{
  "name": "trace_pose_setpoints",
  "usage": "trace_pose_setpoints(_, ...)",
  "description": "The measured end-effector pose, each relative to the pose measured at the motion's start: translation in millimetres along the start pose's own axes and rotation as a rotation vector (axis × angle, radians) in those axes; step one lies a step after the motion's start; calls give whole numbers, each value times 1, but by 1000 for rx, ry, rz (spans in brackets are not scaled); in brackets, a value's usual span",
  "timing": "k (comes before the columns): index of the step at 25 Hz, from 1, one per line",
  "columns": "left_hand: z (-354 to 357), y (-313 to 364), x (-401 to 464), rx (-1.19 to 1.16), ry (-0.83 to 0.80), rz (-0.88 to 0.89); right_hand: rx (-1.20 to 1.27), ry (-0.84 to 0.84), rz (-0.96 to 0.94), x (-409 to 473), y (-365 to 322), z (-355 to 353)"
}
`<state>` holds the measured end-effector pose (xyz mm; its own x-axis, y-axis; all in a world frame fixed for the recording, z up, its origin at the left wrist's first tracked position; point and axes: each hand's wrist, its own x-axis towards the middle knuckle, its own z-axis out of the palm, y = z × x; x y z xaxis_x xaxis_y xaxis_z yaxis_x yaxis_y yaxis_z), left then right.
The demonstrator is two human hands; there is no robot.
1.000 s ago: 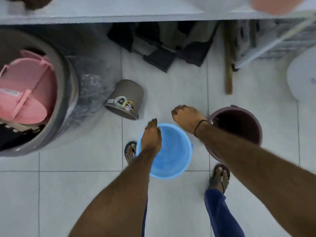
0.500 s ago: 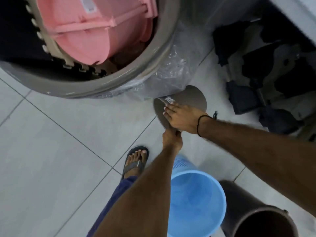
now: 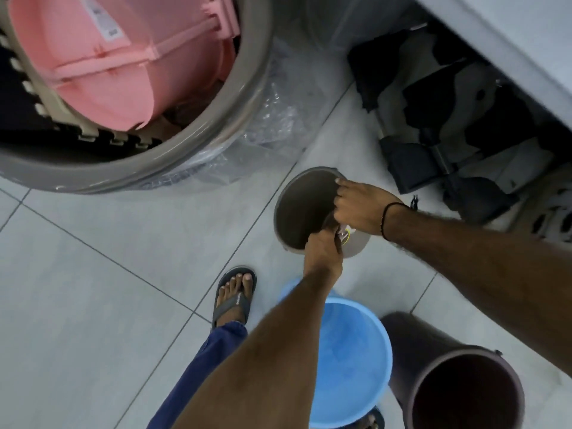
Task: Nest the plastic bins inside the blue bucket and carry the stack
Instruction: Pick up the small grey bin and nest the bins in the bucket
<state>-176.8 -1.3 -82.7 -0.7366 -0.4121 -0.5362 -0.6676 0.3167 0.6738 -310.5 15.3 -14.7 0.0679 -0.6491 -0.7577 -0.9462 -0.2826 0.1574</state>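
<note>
A small grey-brown plastic bin (image 3: 298, 209) is tilted with its open mouth facing me, just off the tiled floor. My right hand (image 3: 360, 209) pinches its right rim. My left hand (image 3: 323, 252) grips the near rim from below. The blue bucket (image 3: 349, 360) stands upright by my feet, partly hidden by my left forearm. A dark maroon bin (image 3: 458, 385) stands upright to its right, touching it.
A large grey tub (image 3: 198, 150) wrapped in clear plastic holds pink plastic items (image 3: 102, 63) at upper left. Dark folded objects (image 3: 433, 125) lie under a white shelf (image 3: 510, 35) at upper right. My sandalled left foot (image 3: 236, 292) is beside the bucket.
My view swung left and down toward the small bin. Both hands left the blue bucket and took hold of the small bin, which has turned from lying on its side to mouth-up.
</note>
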Motion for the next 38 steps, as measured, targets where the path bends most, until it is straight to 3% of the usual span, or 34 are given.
trace_pose_setpoints(2, 1, 18, -25, 137, -21, 184, 167, -31, 81, -50, -14, 16)
trace_pose_setpoints(7, 10, 78, -94, 535, -102, 656, 600, 95, 420, -203, -73, 54)
trace_pose_setpoints(12, -2, 140, -200, 804, -175, 1061, 663, 353, 661, -325, -176, 54)
trace_pose_setpoints(15, -21, 139, -274, 867, -130, 1125, 708, 447, 641, -360, -234, 28)
trace_pose_setpoints(21, -45, 53, -385, 888, -100, 952, 636, 554, 403, -347, -325, -15)
trace_pose_setpoints(27, 10, -40, -368, 924, -144, 686, 678, 415, 362, -252, -373, 28)
trace_pose_setpoints(30, 40, -80, -336, 951, -217, 463, 711, 311, 387, -199, -388, 53)
trace_pose_setpoints(35, 45, -119, -298, 904, -376, 291, 848, 191, 442, -155, -393, 67)
trace_pose_setpoints(36, 38, -119, -298, 821, -346, 277, 926, 212, 509, -153, -392, 68)
trace_pose_setpoints(38, 18, -116, -293, 610, -102, 230, 1084, 300, 739, -152, -378, 71)
